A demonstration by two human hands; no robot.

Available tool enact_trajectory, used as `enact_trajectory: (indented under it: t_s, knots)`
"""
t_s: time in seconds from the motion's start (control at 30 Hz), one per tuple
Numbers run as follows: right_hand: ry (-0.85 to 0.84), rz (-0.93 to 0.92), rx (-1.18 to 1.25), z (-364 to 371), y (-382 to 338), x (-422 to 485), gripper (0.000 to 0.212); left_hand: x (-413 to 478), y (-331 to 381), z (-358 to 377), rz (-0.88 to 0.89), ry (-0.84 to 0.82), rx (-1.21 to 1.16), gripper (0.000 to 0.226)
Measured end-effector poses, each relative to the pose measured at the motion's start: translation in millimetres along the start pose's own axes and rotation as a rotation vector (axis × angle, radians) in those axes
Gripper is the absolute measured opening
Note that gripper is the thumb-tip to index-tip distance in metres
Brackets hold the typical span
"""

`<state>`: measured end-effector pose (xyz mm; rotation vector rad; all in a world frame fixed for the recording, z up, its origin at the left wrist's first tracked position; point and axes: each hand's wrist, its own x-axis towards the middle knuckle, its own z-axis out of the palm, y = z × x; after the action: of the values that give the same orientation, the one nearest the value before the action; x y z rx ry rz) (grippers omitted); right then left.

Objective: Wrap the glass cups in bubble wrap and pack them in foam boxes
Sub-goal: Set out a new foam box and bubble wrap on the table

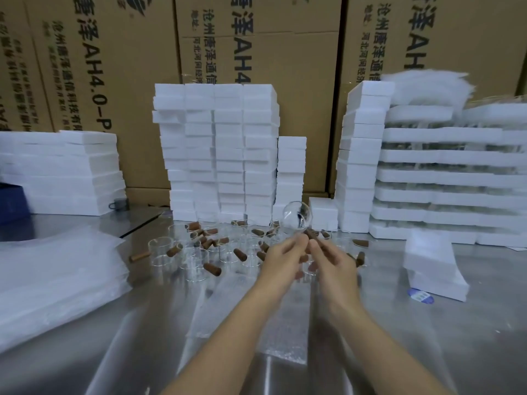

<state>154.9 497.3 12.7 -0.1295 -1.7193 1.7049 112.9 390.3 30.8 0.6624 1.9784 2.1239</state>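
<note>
Bubble wrap lies stacked (57,277) at the far left of the steel table (427,337). Right of it stand the unwrapped glass cups (199,252) with brown handles, crowded together in front of the tall foam box stacks (216,152). A single bubble wrap sheet (256,303) lies flat near the middle, under the wrists.

The left hand (281,259) brings its curled fingertips to the lower edge of the raised cup (296,219). Blur hides whether it pinches or only touches. The right hand (333,263) holds this cup by its wooden handle, mouth tilted up and away, above the other cups.

A loose foam box (433,266) waits further right.

The step appears to be picking one cup for wrapping. Next, the cup likely needs lowering onto the sheet and rolling snugly, with the protruding handle covered.
</note>
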Motion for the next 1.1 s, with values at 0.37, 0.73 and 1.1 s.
enact_trajectory:
  t_s: [0.37,0.73,1.1]
  knots:
    - [-0.14,-0.097,0.07,11.5,-5.6,-7.0,0.031,-6.7,29.5,4.3,0.196,0.074,-0.171,0.037]
    - [-0.179,-0.166,-0.012,8.1,7.2,-10.7,0.026,-7.9,36.1,6.1,0.353,0.076,-0.013,0.04]
    - [-0.216,-0.124,-0.017,10.6,5.7,-14.5,0.026,-9.8,24.8,4.4,0.441,0.06,0.051,0.047]
